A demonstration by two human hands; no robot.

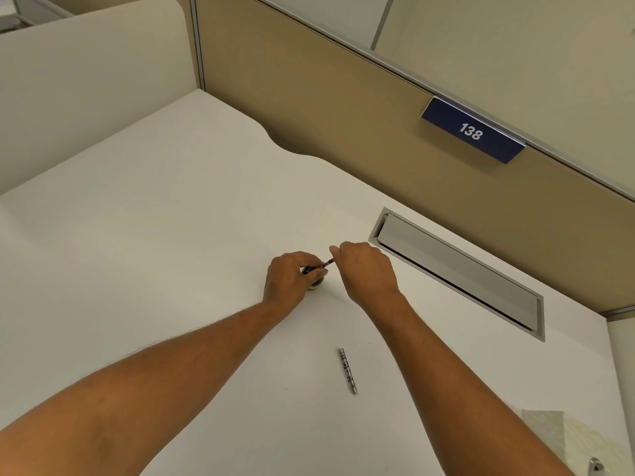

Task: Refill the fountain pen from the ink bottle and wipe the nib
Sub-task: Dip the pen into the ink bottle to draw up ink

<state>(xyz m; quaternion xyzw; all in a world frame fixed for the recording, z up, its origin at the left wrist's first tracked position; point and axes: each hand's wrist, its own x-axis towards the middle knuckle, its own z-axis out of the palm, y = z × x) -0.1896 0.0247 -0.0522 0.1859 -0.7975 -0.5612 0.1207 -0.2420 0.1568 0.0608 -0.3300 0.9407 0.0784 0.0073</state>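
Head view: on the white desk (144,235) the left hand (292,280) curls around a small dark ink bottle (315,282) standing on the surface, mostly hidden by the fingers. Just to its right, the right hand (366,269) pinches the end of the thin pen section (322,265), which slants down into the bottle's mouth. Nearer the person, well apart from the bottle, a silver pen barrel (347,371) lies flat. Further right is a recessed cable flap (457,269), a blue sign (472,130) reading 138 on the partition, and a folded tissue (563,438) at the desk's near corner.
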